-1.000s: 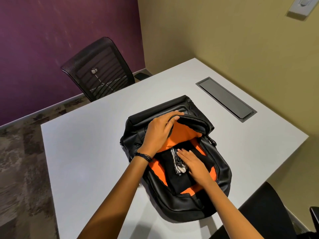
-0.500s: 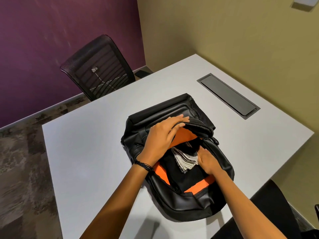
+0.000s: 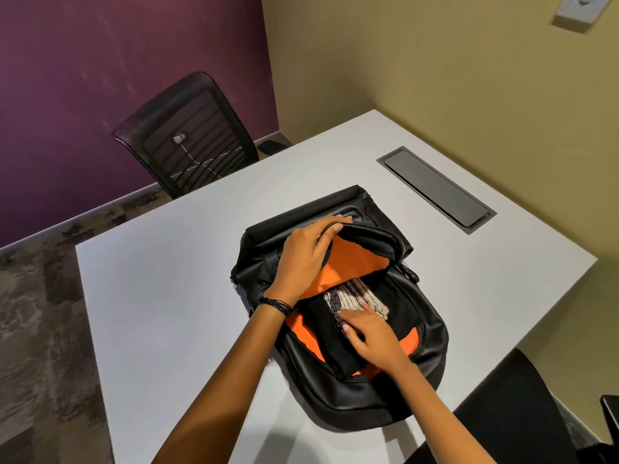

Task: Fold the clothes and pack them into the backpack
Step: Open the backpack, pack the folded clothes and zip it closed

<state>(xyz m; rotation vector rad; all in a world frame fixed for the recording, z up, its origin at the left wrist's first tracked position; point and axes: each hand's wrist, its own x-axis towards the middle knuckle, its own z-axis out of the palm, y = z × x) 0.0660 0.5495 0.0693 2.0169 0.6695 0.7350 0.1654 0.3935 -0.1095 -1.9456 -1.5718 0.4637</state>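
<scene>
A black backpack [image 3: 432,333] with an orange lining lies open on the white table [image 3: 160,296]. My left hand [image 3: 304,259] grips the upper edge of the opening and holds the flap back. Inside lie a folded black garment [image 3: 326,333] and a folded white striped garment [image 3: 355,298]. My right hand [image 3: 368,333] rests flat on these clothes inside the bag, fingers straight and pointing left.
A black mesh office chair [image 3: 187,142] stands past the table's far left edge. A grey cable hatch [image 3: 435,189] is set into the table at the back right. Another dark chair [image 3: 516,413] is at the near right corner.
My right hand came out from deeper in the opening and now lies flat on top of the clothes. The striped garment sits flatter. My left hand kept its hold on the flap.
</scene>
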